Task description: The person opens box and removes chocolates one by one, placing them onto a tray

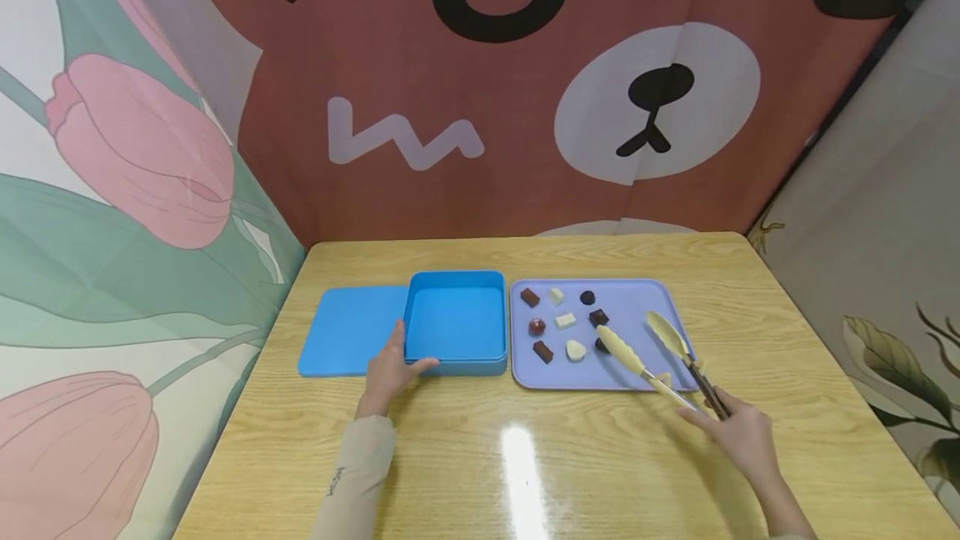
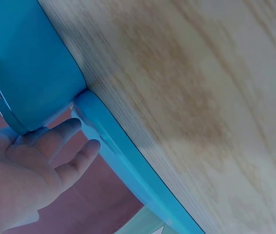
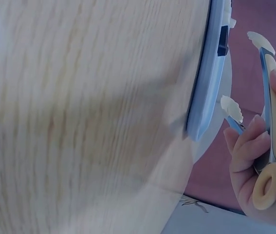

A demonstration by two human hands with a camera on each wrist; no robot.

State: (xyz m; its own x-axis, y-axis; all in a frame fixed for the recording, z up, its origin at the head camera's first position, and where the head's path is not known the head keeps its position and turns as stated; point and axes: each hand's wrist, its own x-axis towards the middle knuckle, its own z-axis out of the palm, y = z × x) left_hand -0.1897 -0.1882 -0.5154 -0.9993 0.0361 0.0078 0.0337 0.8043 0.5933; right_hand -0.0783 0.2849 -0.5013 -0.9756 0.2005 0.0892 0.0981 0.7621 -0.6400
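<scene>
My left hand [image 1: 390, 373] holds the near left corner of an open blue box [image 1: 457, 323], thumb along the front wall and fingers against the left side. In the left wrist view the two end fingers [image 2: 82, 161] stretch away from the box wall [image 2: 35, 58]. My right hand [image 1: 744, 436] grips cream-tipped metal tongs [image 1: 621, 348], their tips spread apart over the right part of a lilac tray [image 1: 633, 298]. Small chocolates lie on that tray in rough rows: brown bars [image 1: 543, 352], white pieces [image 1: 566, 321], dark ones [image 1: 587, 297] and a reddish-brown ball [image 1: 537, 327].
A flat blue lid [image 1: 352, 332] lies left of the box, against its side. Box and tray stand side by side on a wooden table [image 1: 450, 457]. Behind the table hangs a cloth with a bear face [image 1: 517, 190]; patterned cloths also hang at both sides.
</scene>
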